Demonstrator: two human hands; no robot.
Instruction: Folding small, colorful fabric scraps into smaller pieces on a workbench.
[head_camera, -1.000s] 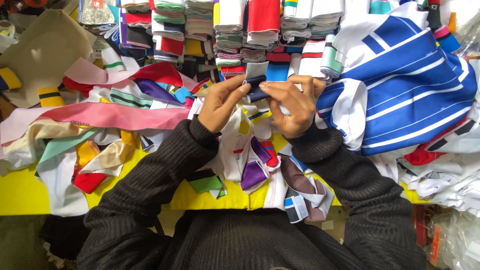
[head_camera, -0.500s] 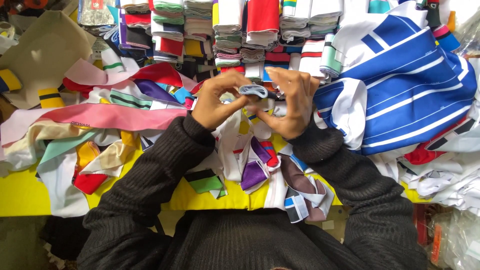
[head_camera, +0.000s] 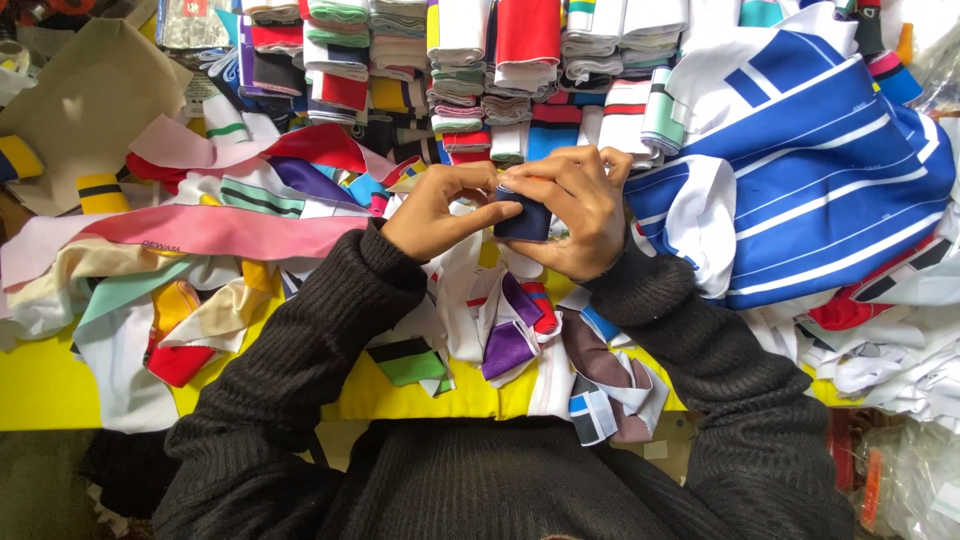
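Left hand and right hand both pinch a small dark blue folded strip, held above the yellow table. Risk: thumbs slacken, the fold springs open, and the strip drops among loose scraps.

folded stacks behind scraps, garment right

Single view, head-worn camera; looks steeply down from above the person's chest onto the yellow worktop; faces its far edge, lined with folded fabric stacks; close range, forearms filling the lower frame; near edge visible.
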